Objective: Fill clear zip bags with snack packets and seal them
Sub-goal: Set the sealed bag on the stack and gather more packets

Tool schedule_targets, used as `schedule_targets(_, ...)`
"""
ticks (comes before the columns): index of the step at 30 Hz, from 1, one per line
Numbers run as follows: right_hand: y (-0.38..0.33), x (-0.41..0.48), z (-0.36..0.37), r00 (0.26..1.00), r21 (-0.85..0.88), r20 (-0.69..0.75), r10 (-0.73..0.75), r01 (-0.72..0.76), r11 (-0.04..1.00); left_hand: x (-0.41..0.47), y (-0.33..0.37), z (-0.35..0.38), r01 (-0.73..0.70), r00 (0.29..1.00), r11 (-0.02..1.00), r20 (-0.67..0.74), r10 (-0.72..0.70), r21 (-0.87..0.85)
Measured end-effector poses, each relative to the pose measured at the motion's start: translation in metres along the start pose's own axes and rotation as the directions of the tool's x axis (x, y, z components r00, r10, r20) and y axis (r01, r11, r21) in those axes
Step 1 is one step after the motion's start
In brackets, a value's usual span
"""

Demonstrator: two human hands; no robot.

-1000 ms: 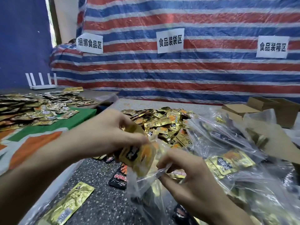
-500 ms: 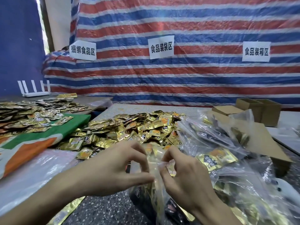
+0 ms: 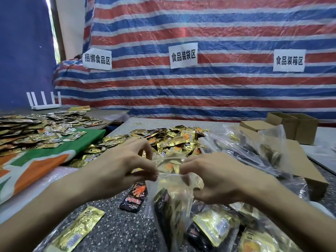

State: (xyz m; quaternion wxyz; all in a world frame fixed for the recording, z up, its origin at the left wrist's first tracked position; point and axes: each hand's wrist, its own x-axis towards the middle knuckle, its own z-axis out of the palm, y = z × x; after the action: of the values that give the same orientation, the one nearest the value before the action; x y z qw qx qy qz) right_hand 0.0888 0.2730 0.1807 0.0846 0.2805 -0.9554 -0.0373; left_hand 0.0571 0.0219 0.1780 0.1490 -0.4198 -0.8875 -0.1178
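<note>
Left hand (image 3: 123, 168) and right hand (image 3: 218, 179) both pinch the top edge of the bag (image 3: 172, 188) — fingers curled on it. Bag upright, packets (image 3: 164, 204) inside; loose pile (image 3: 174, 140) behind on desk (image 3: 116, 231).

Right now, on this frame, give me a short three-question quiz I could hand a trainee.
1. True or false: the left hand and the right hand both pinch the top of the clear zip bag.
2. Where does the black packet lie? A) on the speckled table, left of the bag; B) inside the bag; C) in the right hand.
3. Fill in: ___ paper signs hang on the striped tarp.
Key: 1 true; 2 A; 3 three.
</note>
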Motion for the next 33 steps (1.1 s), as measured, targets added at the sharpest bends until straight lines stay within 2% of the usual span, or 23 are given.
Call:
schedule_targets(5, 0.009, 0.005, -0.009, 0.998, -0.035, 0.047, -0.031, 0.032, 0.999, 0.001, -0.009, -0.016, 0.024, 0.999, 0.997, 0.048, -0.020, -0.067)
schedule_targets(9, 0.024, 0.010, -0.009, 0.999, -0.046, -0.038, 0.036, -0.037, 0.998, 0.000, -0.015, -0.021, 0.096, 0.995, 0.986, -0.012, -0.098, -0.135)
schedule_targets(12, 0.032, 0.012, -0.008, 0.995, -0.021, -0.091, 0.033, -0.035, 0.999, 0.000, -0.020, -0.018, 0.138, 0.987, 0.969, -0.056, -0.152, -0.207)
schedule_targets(16, 0.039, 0.005, 0.005, 0.983, 0.188, -0.180, -0.015, 0.050, 0.981, -0.004, -0.026, -0.014, 0.213, 0.974, 0.924, -0.006, -0.226, -0.316)
schedule_targets(18, 0.041, 0.001, 0.010, 0.972, 0.318, -0.234, 0.000, 0.076, 0.945, -0.007, -0.031, -0.011, 0.235, 0.970, 0.900, 0.026, -0.243, -0.366)
schedule_targets(20, 0.044, -0.002, 0.011, 0.975, 0.449, -0.220, 0.018, 0.085, 0.889, -0.010, -0.034, -0.009, 0.237, 0.969, 0.889, 0.029, -0.246, -0.391)
schedule_targets(24, 0.051, -0.004, 0.007, 0.991, 0.582, -0.135, 0.026, 0.058, 0.811, -0.012, -0.036, -0.007, 0.208, 0.964, 0.873, -0.058, -0.259, -0.442)
schedule_targets(28, 0.053, -0.006, 0.009, 0.970, 0.707, -0.218, 0.110, 0.079, 0.703, -0.014, -0.034, -0.006, 0.127, 0.939, 0.837, -0.209, -0.275, -0.532)
schedule_targets(30, 0.053, -0.006, 0.014, 0.954, 0.770, -0.245, 0.170, 0.085, 0.633, -0.016, -0.035, -0.004, 0.113, 0.931, 0.815, -0.226, -0.286, -0.568)
schedule_targets(33, 0.050, -0.004, 0.022, 0.943, 0.771, -0.262, 0.204, 0.078, 0.632, -0.016, -0.034, 0.005, 0.118, 0.925, 0.810, -0.232, -0.300, -0.574)
